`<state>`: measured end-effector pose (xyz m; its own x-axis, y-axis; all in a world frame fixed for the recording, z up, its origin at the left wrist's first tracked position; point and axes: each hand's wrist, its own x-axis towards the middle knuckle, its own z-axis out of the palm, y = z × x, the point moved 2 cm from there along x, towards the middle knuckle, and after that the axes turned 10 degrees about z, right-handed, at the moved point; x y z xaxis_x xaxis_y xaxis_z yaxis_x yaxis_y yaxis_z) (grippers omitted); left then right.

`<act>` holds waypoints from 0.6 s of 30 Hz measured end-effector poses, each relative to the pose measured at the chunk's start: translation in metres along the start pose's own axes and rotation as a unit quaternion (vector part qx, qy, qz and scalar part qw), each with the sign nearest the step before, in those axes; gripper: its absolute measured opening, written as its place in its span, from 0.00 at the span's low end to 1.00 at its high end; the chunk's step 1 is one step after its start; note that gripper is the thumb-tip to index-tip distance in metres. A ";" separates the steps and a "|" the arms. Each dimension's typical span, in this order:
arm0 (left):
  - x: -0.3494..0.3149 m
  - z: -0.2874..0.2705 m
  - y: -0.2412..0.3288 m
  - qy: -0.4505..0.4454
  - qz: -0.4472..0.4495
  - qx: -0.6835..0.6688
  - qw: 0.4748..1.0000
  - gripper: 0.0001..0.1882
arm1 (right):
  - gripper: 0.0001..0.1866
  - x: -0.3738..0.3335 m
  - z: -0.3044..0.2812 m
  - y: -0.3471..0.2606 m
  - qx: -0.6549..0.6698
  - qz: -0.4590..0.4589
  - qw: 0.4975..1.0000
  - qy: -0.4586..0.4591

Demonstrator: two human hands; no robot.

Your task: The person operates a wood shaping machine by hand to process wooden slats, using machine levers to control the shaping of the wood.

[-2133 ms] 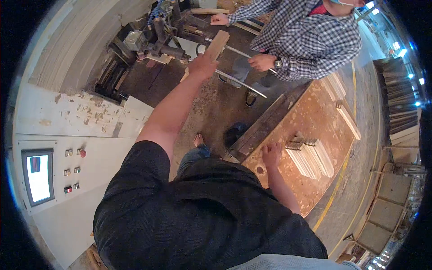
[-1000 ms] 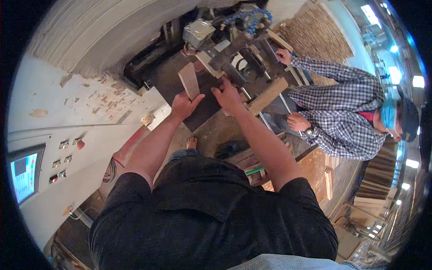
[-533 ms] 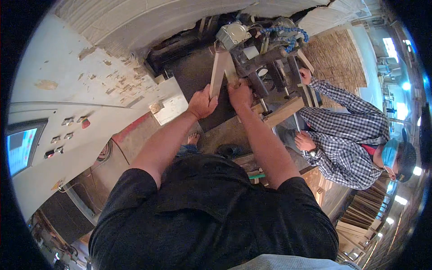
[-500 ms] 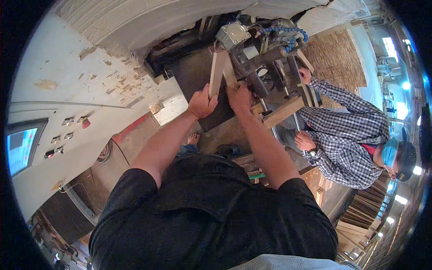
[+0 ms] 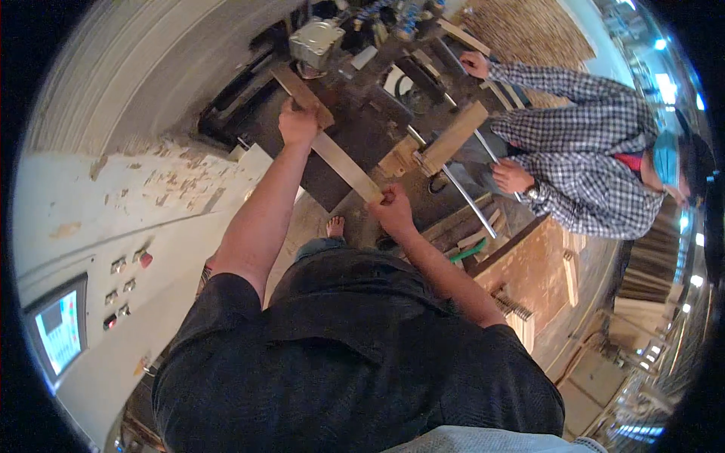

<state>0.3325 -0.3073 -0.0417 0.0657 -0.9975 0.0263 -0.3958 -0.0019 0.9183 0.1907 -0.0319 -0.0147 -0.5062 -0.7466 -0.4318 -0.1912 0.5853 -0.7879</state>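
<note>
My left hand (image 5: 299,125) is closed around a darker wooden strip (image 5: 290,81), which slants across the dark machine bed (image 5: 264,113). A paler wooden strip (image 5: 343,164) runs from beneath my left hand down to my right hand (image 5: 393,211), whose fingers pinch its near end. I cannot tell whether my left hand also grips the paler strip. Just beyond the darker strip stands a grey metal motor housing (image 5: 316,41). Right of my hands lie a thick wooden block (image 5: 456,136) and a shorter wooden piece (image 5: 399,157), beside metal rods (image 5: 470,198).
A person in a checkered shirt (image 5: 574,181) sits at the right, one hand near the rods, the other at a wooden strip (image 5: 462,35). At left is a pale cabinet (image 5: 106,294) with a screen (image 5: 59,326) and knobs. A wooden board (image 5: 517,257) lies lower right.
The two strips, earlier upright in a narrow V, have swung apart. My left hand has moved up and left; my right hand has come nearer. The view has shifted right.
</note>
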 end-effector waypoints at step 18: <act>-0.018 0.084 0.080 -0.171 -0.033 0.275 0.945 0.34 | 0.21 -0.074 -0.084 0.056 0.468 0.208 0.854 -0.089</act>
<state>0.2229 -0.2953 -0.0014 -0.1561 -0.9581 -0.2400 -0.8240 -0.0076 0.5666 0.1470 0.0822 0.0102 -0.2146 -0.6200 -0.7547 0.7732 0.3643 -0.5191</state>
